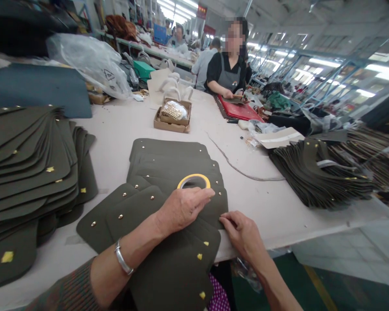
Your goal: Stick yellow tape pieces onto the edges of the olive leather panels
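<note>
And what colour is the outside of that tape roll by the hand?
The tape roll is yellow around its outside, best seen in the head view.

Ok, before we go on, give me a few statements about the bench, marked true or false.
1. The yellow tape roll is beside the left hand. True.
2. The right wrist wears a bangle. False: the silver bangle is on the left wrist.
3. The right hand has its thumb and forefinger at the edge of the dark green panels. True.
4. The cardboard box stands on the floor. False: it is on the table.
</note>
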### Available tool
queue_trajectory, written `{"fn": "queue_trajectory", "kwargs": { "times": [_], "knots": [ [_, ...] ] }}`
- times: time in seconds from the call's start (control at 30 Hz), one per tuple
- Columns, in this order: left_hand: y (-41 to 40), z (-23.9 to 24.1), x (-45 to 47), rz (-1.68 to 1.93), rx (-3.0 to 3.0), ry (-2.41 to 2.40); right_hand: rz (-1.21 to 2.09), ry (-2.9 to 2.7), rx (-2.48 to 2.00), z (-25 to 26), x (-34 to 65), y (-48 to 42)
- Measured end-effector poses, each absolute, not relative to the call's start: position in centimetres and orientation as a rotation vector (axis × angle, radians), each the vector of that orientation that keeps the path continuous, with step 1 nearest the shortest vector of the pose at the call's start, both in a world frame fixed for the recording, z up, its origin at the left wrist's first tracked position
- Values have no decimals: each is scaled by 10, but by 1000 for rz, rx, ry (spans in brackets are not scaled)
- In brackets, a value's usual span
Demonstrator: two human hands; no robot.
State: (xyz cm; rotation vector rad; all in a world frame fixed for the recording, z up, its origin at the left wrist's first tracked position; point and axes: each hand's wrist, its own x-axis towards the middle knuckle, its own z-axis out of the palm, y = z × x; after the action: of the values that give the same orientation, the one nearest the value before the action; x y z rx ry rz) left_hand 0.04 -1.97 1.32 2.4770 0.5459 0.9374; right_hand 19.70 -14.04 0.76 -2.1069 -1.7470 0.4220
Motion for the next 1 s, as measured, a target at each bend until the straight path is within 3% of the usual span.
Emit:
{"fn": "queue_trajectory", "kwargs": {
  "times": [0.13, 0.43, 0.73, 0.8, 1.0],
  "knots": [
    [-21, 22, 0, 896, 2457, 511, 631, -1770, -1946, 18, 199, -144],
    [-28, 22, 7, 685, 2568, 586, 79, -1847, -1453, 33, 183, -117],
    [-25, 16, 12, 641, 2564, 585, -198, -1900, -1432, 15, 174, -107],
    [-26, 14, 14, 660, 2593, 614, -89, -1773, -1505, 15, 170, -108],
    [-35, 10, 18, 884, 2660, 634, 795, -988, -1655, 12, 165, -103]
  ]
}}
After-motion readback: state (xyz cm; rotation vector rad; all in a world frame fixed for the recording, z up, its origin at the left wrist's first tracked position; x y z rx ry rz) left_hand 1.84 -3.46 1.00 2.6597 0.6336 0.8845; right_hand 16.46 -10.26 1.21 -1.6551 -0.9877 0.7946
